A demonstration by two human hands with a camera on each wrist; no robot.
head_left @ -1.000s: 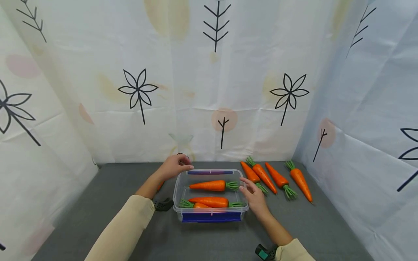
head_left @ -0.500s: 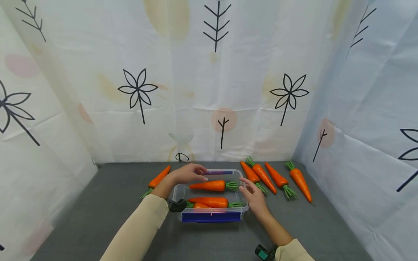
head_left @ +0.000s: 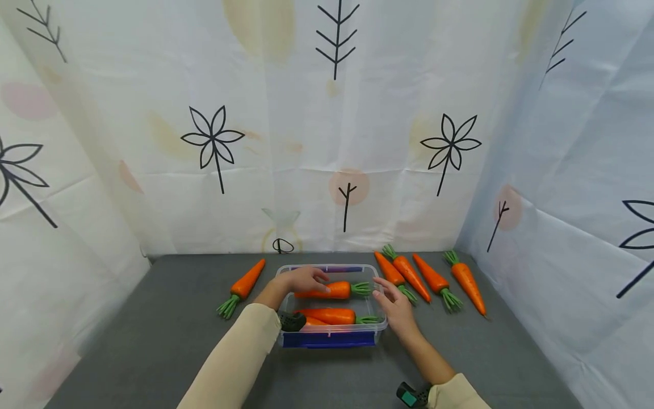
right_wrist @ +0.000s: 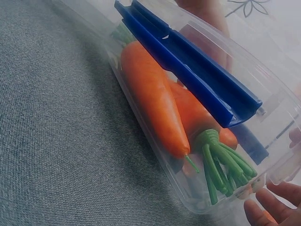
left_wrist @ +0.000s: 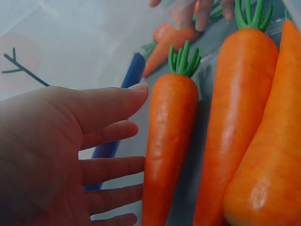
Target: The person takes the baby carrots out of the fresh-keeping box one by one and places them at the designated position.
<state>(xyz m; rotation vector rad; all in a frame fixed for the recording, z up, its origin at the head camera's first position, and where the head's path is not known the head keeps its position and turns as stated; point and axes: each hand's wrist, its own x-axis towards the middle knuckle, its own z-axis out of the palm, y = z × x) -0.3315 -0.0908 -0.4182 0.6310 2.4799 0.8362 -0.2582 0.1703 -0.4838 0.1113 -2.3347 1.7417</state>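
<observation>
A clear plastic box (head_left: 378, 326) with blue clips holds several orange carrots with green tops. The rear carrot (head_left: 338, 290) lies crosswise in it, nearer the back. My left hand (head_left: 304, 279) is over the box at this carrot's tip end. In the left wrist view its fingers (left_wrist: 113, 169) are extended, their tips close beside the carrot (left_wrist: 170, 141); whether they touch is unclear. Another carrot (head_left: 332, 316) lies along the front wall, partly over one more. My right hand (head_left: 399, 311) is at the box's right wall, fingers loosely bent and holding nothing.
One carrot (head_left: 247, 279) lies on the grey table (head_left: 153, 341) left of the box. Several more, such as the far-right carrot (head_left: 467, 286), lie at the right rear. Patterned white curtains (head_left: 286, 113) stand behind and at both sides.
My left hand has moved from behind the box's back left corner, right and down over the rear carrot. The carrot left of the box has come into full view. My right hand stays put.
</observation>
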